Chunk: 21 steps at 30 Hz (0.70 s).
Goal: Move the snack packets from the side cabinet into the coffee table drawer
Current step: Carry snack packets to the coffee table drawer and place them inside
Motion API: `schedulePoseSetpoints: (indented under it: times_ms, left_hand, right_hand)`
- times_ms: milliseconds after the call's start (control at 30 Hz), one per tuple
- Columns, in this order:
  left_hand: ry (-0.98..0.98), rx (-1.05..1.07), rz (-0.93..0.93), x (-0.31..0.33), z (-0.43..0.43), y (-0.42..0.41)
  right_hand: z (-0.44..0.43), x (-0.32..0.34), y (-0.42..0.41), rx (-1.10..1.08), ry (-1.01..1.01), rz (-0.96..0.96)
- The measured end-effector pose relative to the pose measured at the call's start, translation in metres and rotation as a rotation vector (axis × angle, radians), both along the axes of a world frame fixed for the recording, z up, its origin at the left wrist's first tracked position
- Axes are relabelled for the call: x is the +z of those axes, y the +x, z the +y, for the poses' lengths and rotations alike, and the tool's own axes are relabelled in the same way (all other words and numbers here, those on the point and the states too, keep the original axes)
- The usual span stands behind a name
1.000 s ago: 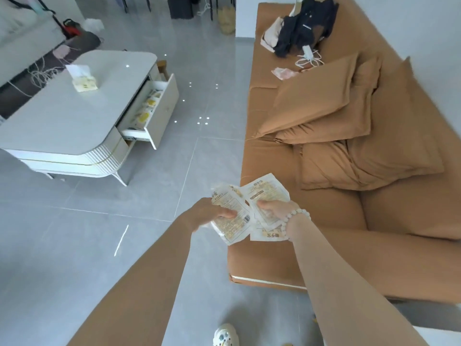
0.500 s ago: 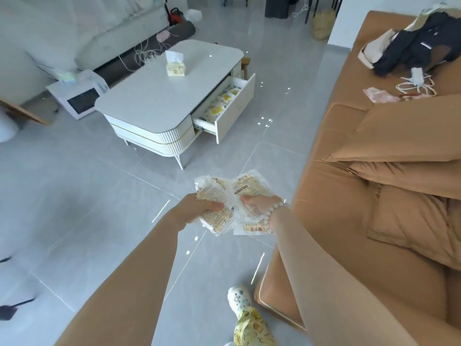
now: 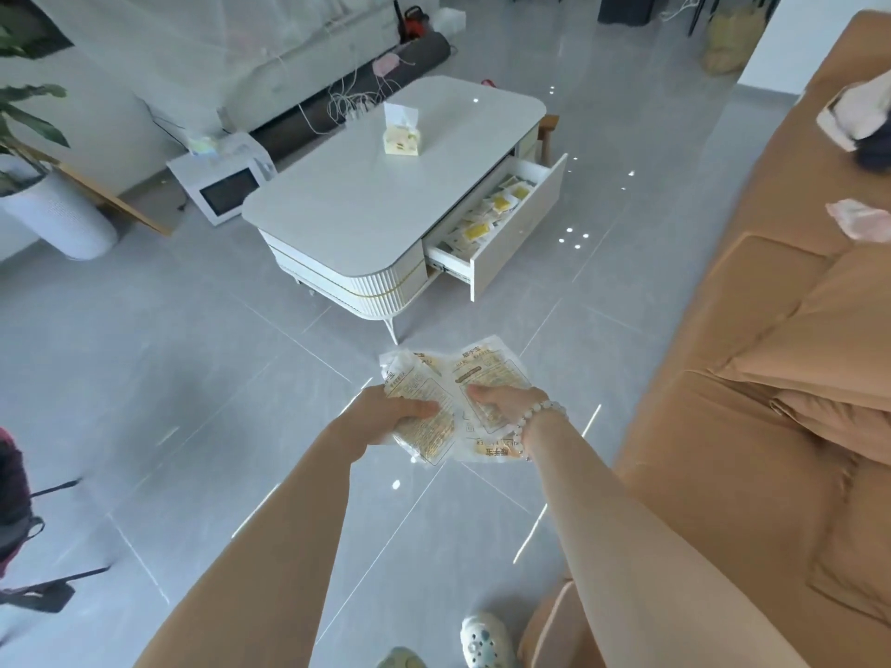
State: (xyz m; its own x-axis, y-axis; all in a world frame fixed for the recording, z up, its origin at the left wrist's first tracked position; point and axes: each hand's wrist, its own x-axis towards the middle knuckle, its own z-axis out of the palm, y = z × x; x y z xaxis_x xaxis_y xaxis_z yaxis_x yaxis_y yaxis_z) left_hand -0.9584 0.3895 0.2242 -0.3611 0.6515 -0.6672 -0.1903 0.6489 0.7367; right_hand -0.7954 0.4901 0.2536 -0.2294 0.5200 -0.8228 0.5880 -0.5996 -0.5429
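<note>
Left hand (image 3: 385,414) and right hand (image 3: 506,402) grip crinkled (yellow-printed) snack packets (image 3: 463,392).

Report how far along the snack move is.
Done: the open white drawer of the white coffee table already holds yellow-and-white snack packets. In hand: the left hand and right hand grip more clear printed packets over the grey tiled floor, short of the table. Left: placing these in the drawer.
</note>
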Motion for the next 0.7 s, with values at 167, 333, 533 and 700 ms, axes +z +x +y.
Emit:
schedulePoseSetpoints:
  times_ms: [167,333,533,700]
  left_hand:
    - [0.004,-0.019,-0.012,0.001,0.029,-0.033]
    - [-0.012,-0.065,-0.001,-0.006,0.070,-0.072]
    - [0.036,-0.139,-0.058,-0.007,0.134,-0.128]
    - [0.064,-0.189,-0.048,-0.002,0.188,-0.183]
  right_hand:
    - [0.030,0.007,-0.034,0.022,0.040,-0.011]
    - [0.069,0.000,-0.069,0.011,0.053,-0.039]
    - [0.116,0.004,-0.123,-0.047,0.053,-0.050]
    - [0.161,0.014,-0.173,-0.091,0.082,-0.081]
